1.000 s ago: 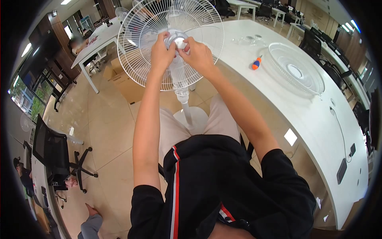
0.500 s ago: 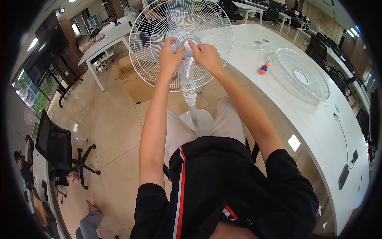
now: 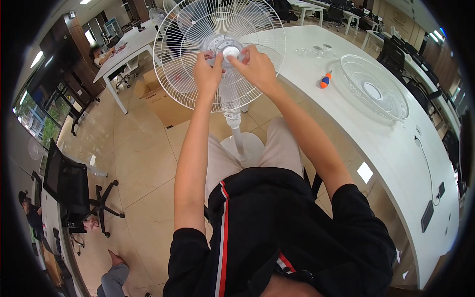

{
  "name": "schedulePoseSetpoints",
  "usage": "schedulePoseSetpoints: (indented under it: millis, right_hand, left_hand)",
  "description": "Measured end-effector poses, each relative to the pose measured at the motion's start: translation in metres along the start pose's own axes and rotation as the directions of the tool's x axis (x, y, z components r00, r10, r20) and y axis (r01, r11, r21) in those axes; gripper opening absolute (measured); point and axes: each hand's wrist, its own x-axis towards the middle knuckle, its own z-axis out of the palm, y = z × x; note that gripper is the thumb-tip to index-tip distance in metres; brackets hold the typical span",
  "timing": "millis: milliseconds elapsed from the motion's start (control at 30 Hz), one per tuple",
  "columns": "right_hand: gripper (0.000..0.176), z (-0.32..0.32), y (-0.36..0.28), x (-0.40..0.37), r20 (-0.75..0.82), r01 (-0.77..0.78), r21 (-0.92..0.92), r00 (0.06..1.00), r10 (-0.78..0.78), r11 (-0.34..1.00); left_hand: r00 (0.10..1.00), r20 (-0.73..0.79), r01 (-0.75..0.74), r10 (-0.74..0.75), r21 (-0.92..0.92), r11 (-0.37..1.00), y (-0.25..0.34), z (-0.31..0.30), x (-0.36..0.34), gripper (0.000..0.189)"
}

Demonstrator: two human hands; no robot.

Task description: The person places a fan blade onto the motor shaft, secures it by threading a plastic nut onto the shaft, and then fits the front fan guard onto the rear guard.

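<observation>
A white standing fan (image 3: 232, 116) stands between my knees, its round wire grille (image 3: 170, 81) facing me. See-through blades seem to lie in front of the wires. At the centre is a clear hub with a round white cap (image 3: 231, 53). My left hand (image 3: 208, 74) grips the hub's left side, thumb near the cap and fingertips partly hidden. From the right, my right hand (image 3: 256, 69) has its thumb against the cap's edge and its fingers curled at the rim.
On the white table (image 3: 346, 133) to the right lie a second round grille (image 3: 373, 89), an orange and blue screwdriver (image 3: 325, 80) and clear plastic pieces (image 3: 316, 50). A cardboard box (image 3: 166, 104) sits on the floor behind the fan. An office chair (image 3: 71, 188) is at left.
Both hands stay at the hub. My right hand's fingers have shifted to the cap's right edge, so more of the white cap shows. The view has moved slightly.
</observation>
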Motion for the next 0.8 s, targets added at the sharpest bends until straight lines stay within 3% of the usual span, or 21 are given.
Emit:
schedulePoseSetpoints:
  millis: [33, 133, 233, 333, 633, 733, 800]
  right_hand:
    - [0.046, 0.001, 0.0, -0.005, -0.143, 0.131, -0.092, 0.979, -0.143, 0.987]
    - [0.042, 0.002, 0.002, -0.005, -0.105, 0.311, -0.051, 0.943, -0.315, 0.949]
    - [0.042, 0.009, 0.01, 0.001, -0.122, 0.339, -0.04, 0.932, -0.342, 0.94]
    - [0.045, 0.009, 0.009, 0.003, -0.033, 0.128, -0.046, 0.991, -0.129, 0.991]
    - [0.054, 0.001, 0.0, 0.009, 0.128, -0.009, -0.107, 0.992, 0.022, 0.994]
    - [0.05, 0.0, -0.003, 0.002, 0.052, 0.042, -0.158, 0.998, -0.034, 0.987]
    - [0.046, 0.003, 0.0, 0.001, -0.108, 0.236, -0.114, 0.963, -0.248, 0.965]
  left_hand:
    - [1.0, -0.002, 0.004, -0.004, -0.012, 1.0, -0.001, 0.0, -0.001, 0.043]
    - [1.0, -0.011, 0.006, -0.006, -0.014, 1.0, -0.003, 0.001, -0.001, 0.044]
    - [1.0, -0.009, 0.013, -0.013, -0.024, 1.0, 0.0, 0.0, -0.002, 0.045]
    - [0.999, -0.034, -0.004, 0.002, -0.045, 0.999, 0.005, 0.002, -0.004, 0.045]
    - [1.0, -0.007, 0.004, -0.004, 0.007, 1.0, 0.006, 0.001, -0.004, 0.047]
    - [1.0, -0.006, -0.002, 0.002, 0.008, 1.0, 0.006, 0.001, -0.003, 0.046]
    - [1.0, -0.006, -0.009, 0.009, 0.008, 1.0, 0.004, 0.0, -0.003, 0.046]
